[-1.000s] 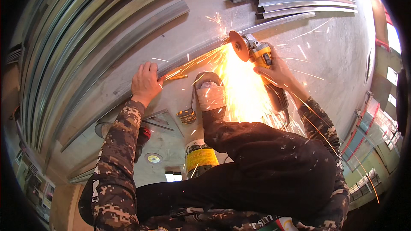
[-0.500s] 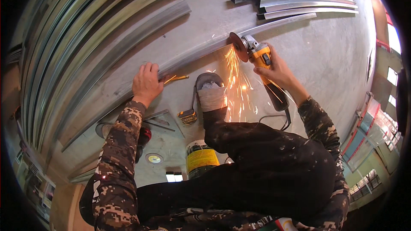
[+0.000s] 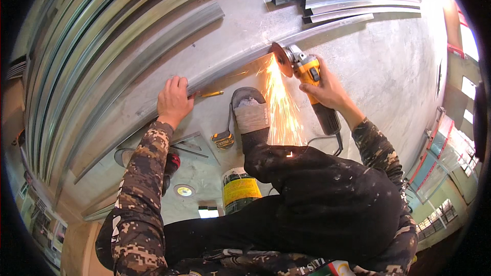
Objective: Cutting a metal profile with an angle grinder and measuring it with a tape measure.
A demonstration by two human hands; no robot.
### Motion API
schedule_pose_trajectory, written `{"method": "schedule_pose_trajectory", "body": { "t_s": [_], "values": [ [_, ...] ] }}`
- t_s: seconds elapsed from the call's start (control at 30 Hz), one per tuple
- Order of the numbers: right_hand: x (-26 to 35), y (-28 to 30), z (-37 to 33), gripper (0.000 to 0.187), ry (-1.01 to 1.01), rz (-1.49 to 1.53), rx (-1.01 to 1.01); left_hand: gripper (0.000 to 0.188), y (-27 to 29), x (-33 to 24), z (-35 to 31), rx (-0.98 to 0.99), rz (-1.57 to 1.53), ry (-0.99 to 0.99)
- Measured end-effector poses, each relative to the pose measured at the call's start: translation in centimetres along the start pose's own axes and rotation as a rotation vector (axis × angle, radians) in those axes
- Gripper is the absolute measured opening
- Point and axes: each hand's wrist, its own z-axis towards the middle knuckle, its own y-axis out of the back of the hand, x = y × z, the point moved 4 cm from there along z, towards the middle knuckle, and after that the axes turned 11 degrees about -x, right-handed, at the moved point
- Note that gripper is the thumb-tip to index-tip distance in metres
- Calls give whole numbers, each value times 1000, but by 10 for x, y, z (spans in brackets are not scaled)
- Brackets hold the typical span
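A long grey metal profile (image 3: pixel 230 69) lies slantwise across the floor in front of me. My left hand (image 3: pixel 175 101) grips it with fingers bent over the top. In my right hand (image 3: pixel 327 88), a yellow and black angle grinder (image 3: pixel 309 74) is held by its body. Its reddish-brown disc (image 3: pixel 281 60) meets the profile, and a dense stream of sparks (image 3: pixel 279 105) falls toward me from the contact. My shoe (image 3: pixel 247 95) stands just left of the sparks. Near my left fingertips lies a yellow pencil-like stick (image 3: pixel 211 94).
Long metal profiles (image 3: pixel 97 46) curve along the left; shorter ones (image 3: pixel 358 0) are stacked at the far right. A tape measure (image 3: pixel 223 139), a triangular square (image 3: pixel 194 145), a loose disc (image 3: pixel 184 190) and a yellow-labelled bucket (image 3: pixel 240 191) are near me. The grinder's cord (image 3: pixel 322 138) trails by my knee.
The spark stream has grown thicker and brighter. The grinder appears slightly farther left in the picture, with its disc still at the profile. My left hand keeps its place.
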Motion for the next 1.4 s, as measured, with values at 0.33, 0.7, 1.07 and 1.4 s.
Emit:
{"method": "schedule_pose_trajectory", "body": {
  "t_s": [0.33,0.7,1.07,1.4],
  "values": [
    [-104,-17,-71,60,-411,979,41,54,-1,8,5,-69,-41,32],
    [-186,-46,-102,74,-395,1506,-21,68,5,40,-9,-71,-180,-41],
    [-180,-91,-161,46,-600,1083,-47,54,26,8,3,-322,-97,-7],
    [-149,-94,-171,48,-517,195,-469,55,-5,-210,145,-206,-261,-142]
  ]
}}
